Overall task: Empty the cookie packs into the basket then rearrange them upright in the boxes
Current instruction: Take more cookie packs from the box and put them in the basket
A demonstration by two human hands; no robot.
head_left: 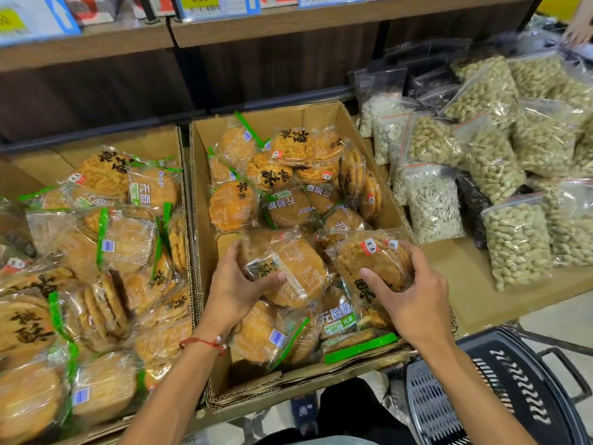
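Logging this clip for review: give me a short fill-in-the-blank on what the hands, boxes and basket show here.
1. The left hand grips a cookie pack and the right hand grips a second pack, both above the cardboard box on the ____.
2. The string bracelet on the left wrist is ____.
3. The slotted plastic basket at the lower right is ____.
Missing words: right; red; black.

Shop aisle. Wood-grain upper shelf across the top, yellow-and-blue price tags on its front edge. Dark wood-panel back wall under it. Right side: clear bags of peanuts and pale seeds piled on the counter. Pale floor lower right. Even light.
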